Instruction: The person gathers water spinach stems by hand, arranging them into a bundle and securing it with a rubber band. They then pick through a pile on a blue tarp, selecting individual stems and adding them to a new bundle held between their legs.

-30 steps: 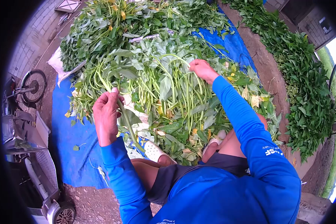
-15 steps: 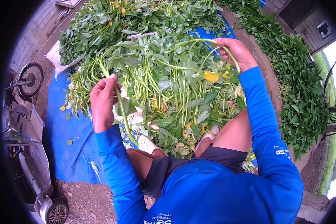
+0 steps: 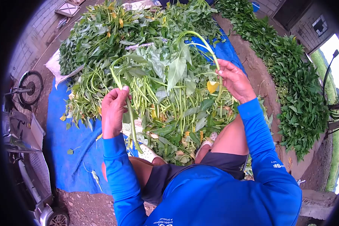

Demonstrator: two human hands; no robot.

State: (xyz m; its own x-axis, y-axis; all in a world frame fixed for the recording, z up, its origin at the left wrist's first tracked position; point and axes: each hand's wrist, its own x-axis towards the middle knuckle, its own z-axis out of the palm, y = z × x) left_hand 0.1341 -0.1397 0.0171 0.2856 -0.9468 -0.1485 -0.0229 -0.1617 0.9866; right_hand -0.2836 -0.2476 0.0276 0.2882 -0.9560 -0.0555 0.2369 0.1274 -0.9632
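Observation:
My left hand (image 3: 115, 109) pinches a thick green stem (image 3: 132, 122), whose lower end hangs down above the pale shoe. Leaves spread from the stem's upper part. Toward the right, my right hand (image 3: 232, 77) is closed on another long stem (image 3: 203, 40) that arches up and over to the left, with large leaves hanging from it. A yellow leaf (image 3: 212, 87) shows just left of my right hand. Between and beneath both hands lies a heap of loose leafy stems (image 3: 177, 101).
A blue tarp (image 3: 75, 150) lies under the heap. Piled greens (image 3: 98, 41) stand at the back, and a long row of greens (image 3: 297, 98) runs down the right. A wheel (image 3: 30, 88) and a metal vehicle part (image 3: 32, 169) are at the left.
My right hand has moved down and slightly left, and its stem now arches higher above it. My left hand has shifted a little right and down, still holding its stem.

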